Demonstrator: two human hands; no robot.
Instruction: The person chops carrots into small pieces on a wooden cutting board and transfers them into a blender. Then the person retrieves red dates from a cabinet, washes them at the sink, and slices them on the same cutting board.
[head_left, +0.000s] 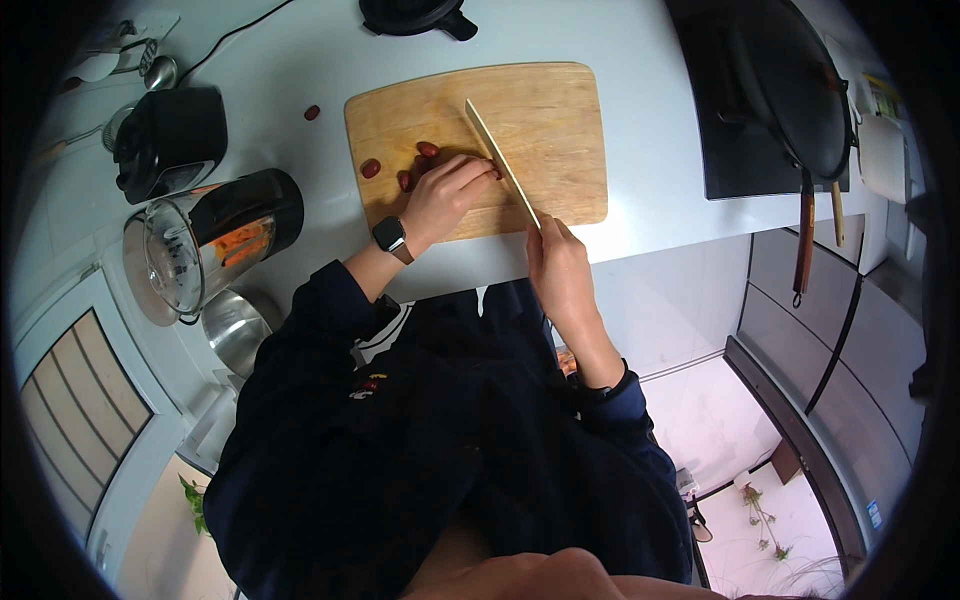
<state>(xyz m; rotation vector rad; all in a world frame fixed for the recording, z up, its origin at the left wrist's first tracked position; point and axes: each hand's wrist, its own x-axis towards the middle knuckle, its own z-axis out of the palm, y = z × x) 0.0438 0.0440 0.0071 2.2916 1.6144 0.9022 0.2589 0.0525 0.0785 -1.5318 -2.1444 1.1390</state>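
My right hand (559, 259) grips the handle end of a kitchen knife (501, 161), whose blade reaches diagonally up over a wooden cutting board (555, 112). Just left of the blade, the fingertips of my left hand (448, 196) pinch a small dark red fruit (497, 173), probably a jujube, mostly covered by the fingers. Several similar fruits lie on the board beside my left hand, one at its left side (370, 168) and one above the knuckles (427, 149). A further red fruit (312, 112) lies on the white counter, left of the board.
To the left stand a glass blender jug (176, 244) with orange pieces, a black appliance (176, 139) and a metal bowl (238, 330). A black lid (412, 13) lies beyond the board. At the right, a wok (795, 90) is on the black cooktop (720, 161), its handle jutting past the counter edge.
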